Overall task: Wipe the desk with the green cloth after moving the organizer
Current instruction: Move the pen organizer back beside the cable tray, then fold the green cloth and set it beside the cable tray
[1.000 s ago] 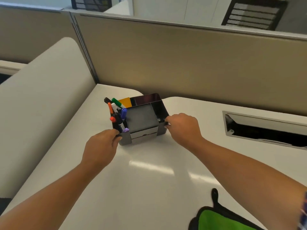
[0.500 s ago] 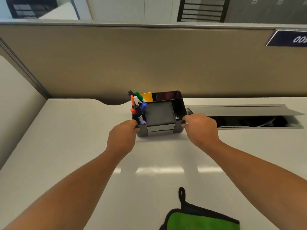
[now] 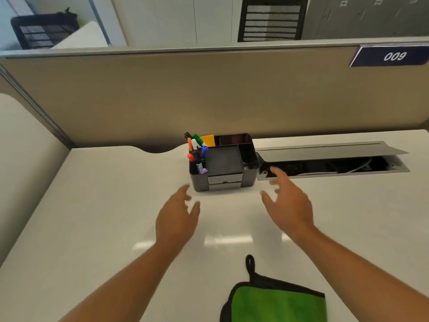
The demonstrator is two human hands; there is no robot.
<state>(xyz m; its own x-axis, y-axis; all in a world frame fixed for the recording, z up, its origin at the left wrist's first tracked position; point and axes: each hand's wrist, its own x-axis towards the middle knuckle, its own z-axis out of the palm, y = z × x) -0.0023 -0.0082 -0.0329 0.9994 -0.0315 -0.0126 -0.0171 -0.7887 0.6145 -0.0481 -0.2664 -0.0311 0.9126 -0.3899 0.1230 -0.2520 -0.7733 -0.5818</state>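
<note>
A black desk organizer (image 3: 226, 165) stands on the white desk (image 3: 104, 205) near the back partition, with several coloured markers upright in its left compartment and a yellow pad behind them. My left hand (image 3: 177, 218) hovers just in front of its left corner, fingers spread, holding nothing. My right hand (image 3: 287, 203) is off its right side, also open and apart from it. The green cloth (image 3: 278, 303), edged in black with a hanging loop, lies on the desk at the near edge between my forearms.
An open cable hatch (image 3: 332, 162) with a raised grey flap sits in the desk right beside the organizer. A tan partition (image 3: 209, 96) runs along the back, with a label reading 009. A curved white panel borders the left.
Both hands have let go of the organizer and pulled back toward me with fingers spread. The organizer now rests further right, next to the cable hatch.
</note>
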